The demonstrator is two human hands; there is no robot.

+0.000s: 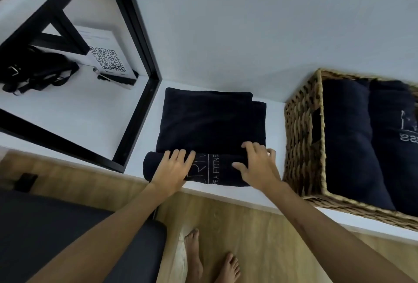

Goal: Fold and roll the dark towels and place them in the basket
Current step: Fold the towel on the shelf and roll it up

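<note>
At the worktop's [144, 111] near edge, 2 hands roll a dark towel [210, 122].
Its rolled part lies along the near edge, the flat rest reaching back toward the wall; the basket [303, 138] at the right end holds 2 rolls. The left hand [173, 167] and right hand [257, 165] lie spread on the roll, fingers [251, 147] flat and open, pressing, not gripping. Soft, thick cloth, probably slack if let go: best held near both ends.
</note>
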